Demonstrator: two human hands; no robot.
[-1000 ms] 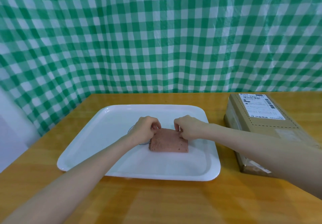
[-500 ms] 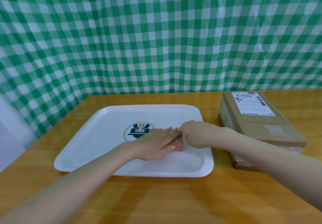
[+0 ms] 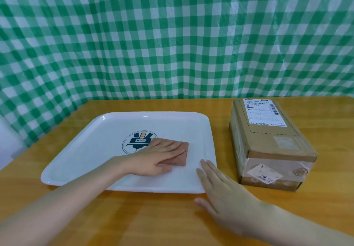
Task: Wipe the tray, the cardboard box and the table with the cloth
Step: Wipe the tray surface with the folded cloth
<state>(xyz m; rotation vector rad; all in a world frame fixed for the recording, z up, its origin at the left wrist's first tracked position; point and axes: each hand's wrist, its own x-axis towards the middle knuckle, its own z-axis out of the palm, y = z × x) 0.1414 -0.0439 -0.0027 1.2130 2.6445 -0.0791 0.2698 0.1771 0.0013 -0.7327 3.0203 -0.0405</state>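
— Pressed flat on the cloth (image 3: pixel 182 149), the left hand (image 3: pixel 159 157) is being held fingers straight, nothing being pinched. The right hand (image 3: pixel 220 190) is being rested open across the near right corner of the tray (image 3: pixel 86 150).
— Layout?
— The table (image 3: pixel 153 217) is carrying everything; the cardboard box (image 3: pixel 268 140) is lying right, long axis running away; the tray is lying left; the cloth is sitting right of its emblem (image 3: pixel 137 143).
— Next stroke?
— Leftward, probably: most bare tray is lying that way, nearer the left hand.

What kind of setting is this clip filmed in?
Probably a staged recording setup, not a working kitchen: a green checked plastic sheet hangs as backdrop behind a wooden table, which carries a white tray with a folded cloth on it and a cardboard box beside it.
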